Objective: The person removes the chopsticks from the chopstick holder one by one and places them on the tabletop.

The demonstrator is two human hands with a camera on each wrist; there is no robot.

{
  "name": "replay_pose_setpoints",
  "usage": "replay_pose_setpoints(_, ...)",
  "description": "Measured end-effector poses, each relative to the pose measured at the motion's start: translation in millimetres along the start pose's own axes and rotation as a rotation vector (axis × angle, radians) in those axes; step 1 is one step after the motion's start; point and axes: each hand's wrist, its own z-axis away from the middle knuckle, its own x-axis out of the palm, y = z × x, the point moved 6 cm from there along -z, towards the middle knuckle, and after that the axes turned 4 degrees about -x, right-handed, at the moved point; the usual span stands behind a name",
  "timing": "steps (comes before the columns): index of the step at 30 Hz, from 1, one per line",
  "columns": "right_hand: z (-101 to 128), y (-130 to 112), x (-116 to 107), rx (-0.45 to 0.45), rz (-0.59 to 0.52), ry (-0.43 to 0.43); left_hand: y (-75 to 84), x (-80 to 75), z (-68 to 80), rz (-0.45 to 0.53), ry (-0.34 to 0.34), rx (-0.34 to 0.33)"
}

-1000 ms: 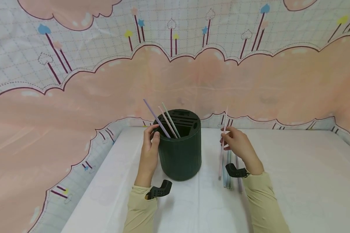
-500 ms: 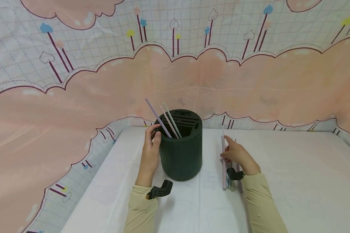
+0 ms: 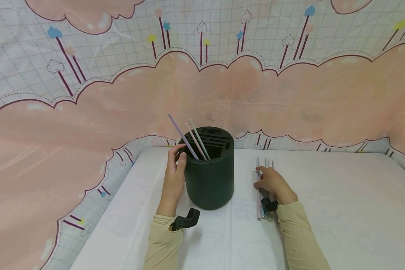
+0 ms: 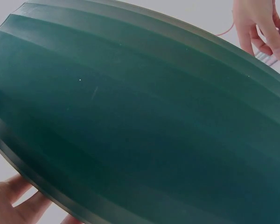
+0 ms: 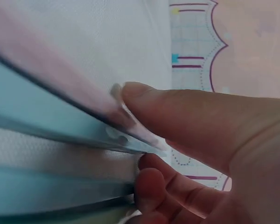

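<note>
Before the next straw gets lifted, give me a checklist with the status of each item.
1. Holder steadied: ok. The left hand grips the side of the green holder.
2. Holder upright on the table: ok.
3. Room in the open compartment: ok. Only three straws lean in it, towards the left.
4. Straws within reach: ok. The loose straws lie side by side under the right hand.
5. One straw singled out: cannot tell. The right wrist view shows the thumb and curled fingers on the straws, but is too blurred to show how many they hold.
6. Path to the holder: ok. Bare table lies between.
</note>
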Motion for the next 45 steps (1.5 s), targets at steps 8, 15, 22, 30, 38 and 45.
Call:
replay_pose_setpoints(8,0,-13,-19,-0.071,-0.027,0.137,0.6,-1.1,0.0,0.002,-0.001,-0.001)
replay_pose_setpoints(15,13,-48,-52,-0.233,-0.25,0.485,0.6,-0.1,-0.4,0.016,-0.005,0.006)
replay_pose_setpoints(22,41,-102,-69,-0.532,-0.373,0.774,0.7,0.6,-2.4,0.018,-0.005,0.008)
replay_pose_setpoints(30,52,-148,-56,-0.792,-0.356,0.743,1.9,0.2,-3.2,0.014,-0.004,0.001)
replay_pose_setpoints(38,60,-181,-41,-0.818,-0.157,0.689,7.1,-0.2,-0.2,0.016,-0.007,0.007)
replay_pose_setpoints(45,67,-201,-35,-0.631,0.097,0.687,4.3,-3.6,0.5,0.016,-0.022,0.002)
